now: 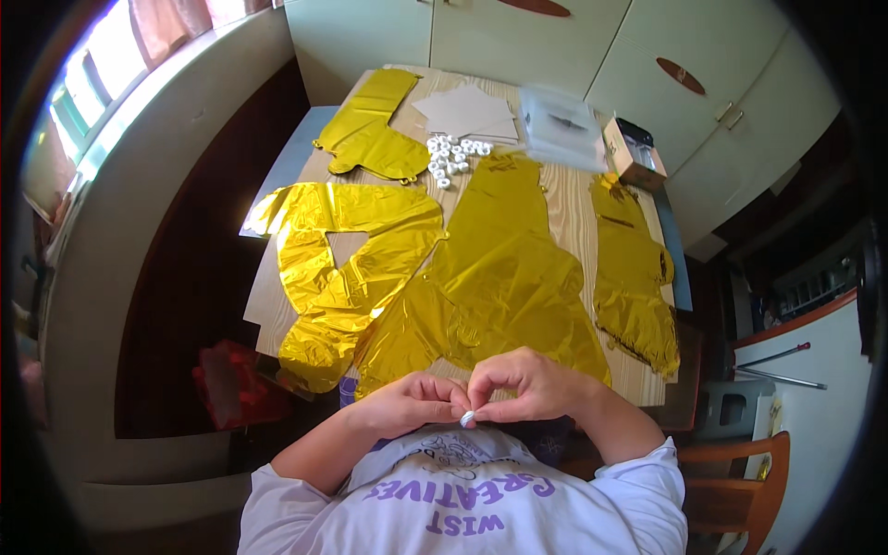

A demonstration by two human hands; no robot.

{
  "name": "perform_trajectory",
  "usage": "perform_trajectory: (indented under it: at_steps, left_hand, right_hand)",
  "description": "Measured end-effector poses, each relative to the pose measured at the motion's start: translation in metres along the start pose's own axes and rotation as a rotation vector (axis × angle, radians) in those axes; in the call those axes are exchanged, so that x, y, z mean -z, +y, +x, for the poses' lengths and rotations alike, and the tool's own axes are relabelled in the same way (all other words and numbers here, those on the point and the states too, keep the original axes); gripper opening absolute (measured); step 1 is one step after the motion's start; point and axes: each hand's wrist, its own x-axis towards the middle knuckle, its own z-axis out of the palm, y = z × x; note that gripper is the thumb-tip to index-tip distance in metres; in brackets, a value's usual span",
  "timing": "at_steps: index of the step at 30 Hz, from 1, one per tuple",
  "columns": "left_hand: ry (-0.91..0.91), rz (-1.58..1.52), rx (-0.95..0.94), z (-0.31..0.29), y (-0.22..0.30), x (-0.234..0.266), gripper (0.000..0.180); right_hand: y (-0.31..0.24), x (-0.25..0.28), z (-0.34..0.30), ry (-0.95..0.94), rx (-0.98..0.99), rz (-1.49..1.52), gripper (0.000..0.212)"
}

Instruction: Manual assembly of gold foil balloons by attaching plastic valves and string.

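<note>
Close to my chest, the fingertips of both hands pinch one small white roll (pixel 467 419), which looks like wound ribbon or tape. My left hand (pixel 416 403) is closed on its left side, while thumb and forefinger of my right hand (pixel 525 384) grip it from the right. Beyond my hands, flat gold foil balloons cover much of the wooden table: a boot-shaped one (pixel 375 129) at the far left, a looped one (pixel 310 277) at the left, a large wide one (pixel 499 240) in the middle and a crinkled one (pixel 632 268) at the right. Several similar white rolls (pixel 444 157) lie beyond the middle balloon.
Light cards (pixel 467 111), a clear plastic sleeve (pixel 560 129) and an open box (pixel 634 153) line the far table edge. Cream cabinets (pixel 518 46) stand behind. A red bag (pixel 236 388) is at the left, a wooden chair (pixel 779 462) at the right.
</note>
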Motion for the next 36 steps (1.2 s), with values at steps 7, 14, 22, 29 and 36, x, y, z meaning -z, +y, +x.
perform_trajectory:
  at_steps: [7,14,22,29,36]
  left_hand:
    - [0.271,-0.435,-0.187,0.006,0.000,0.017,0.015]
    - [0.323,-0.408,-0.156,-0.012,0.009,0.030,0.013]
    - [0.237,-0.371,-0.012,-0.012,0.015,0.040,0.012]
    - [0.541,-0.521,-0.256,-0.002,0.027,0.040,0.019]
    - [0.652,-0.440,-0.412,-0.020,0.021,0.035,0.024]
  right_hand:
    - [0.011,0.003,0.041,0.290,0.065,-0.286,0.009]
    - [0.009,0.017,0.067,0.012,-0.220,0.232,0.010]
    - [0.008,0.026,0.078,-0.217,-0.251,0.206,0.009]
    - [0.022,0.036,0.101,0.041,-0.121,-0.102,0.008]
    - [0.101,0.144,0.168,0.638,-0.223,-0.088,0.007]
